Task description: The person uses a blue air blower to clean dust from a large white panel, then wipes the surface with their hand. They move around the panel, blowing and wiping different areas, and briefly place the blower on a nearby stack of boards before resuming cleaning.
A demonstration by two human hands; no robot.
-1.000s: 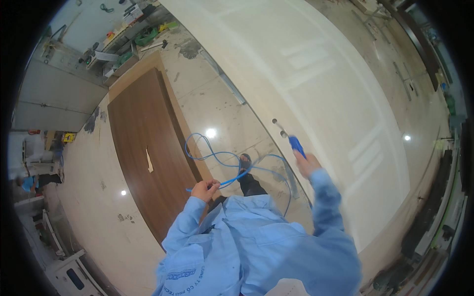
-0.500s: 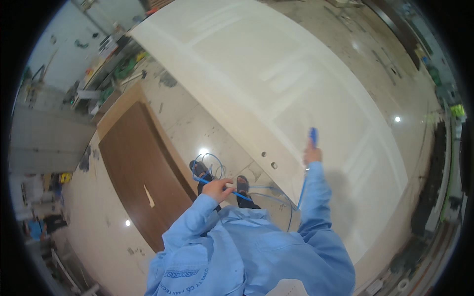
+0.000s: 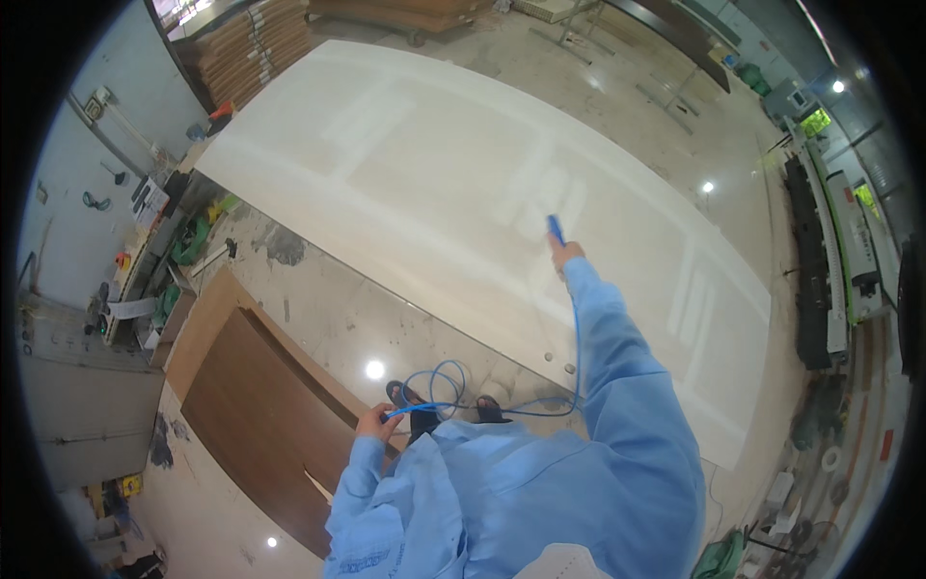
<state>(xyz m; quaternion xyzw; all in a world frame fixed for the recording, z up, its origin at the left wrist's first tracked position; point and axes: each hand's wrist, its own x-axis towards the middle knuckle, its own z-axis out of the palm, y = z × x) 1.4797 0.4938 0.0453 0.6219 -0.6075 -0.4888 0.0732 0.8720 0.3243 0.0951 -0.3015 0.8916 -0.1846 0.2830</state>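
A brown wooden door (image 3: pixel 256 405) is lying flat on the dusty floor (image 3: pixel 318 309) at the left. Stacked wooden boards (image 3: pixel 256 43) are standing at the top, and a cluttered bench (image 3: pixel 154 251) is running along the left wall.

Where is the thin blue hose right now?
In the head view, the thin blue hose runs from the blue tool in the right hand, over the large white door panel, down to loops by the left hand.
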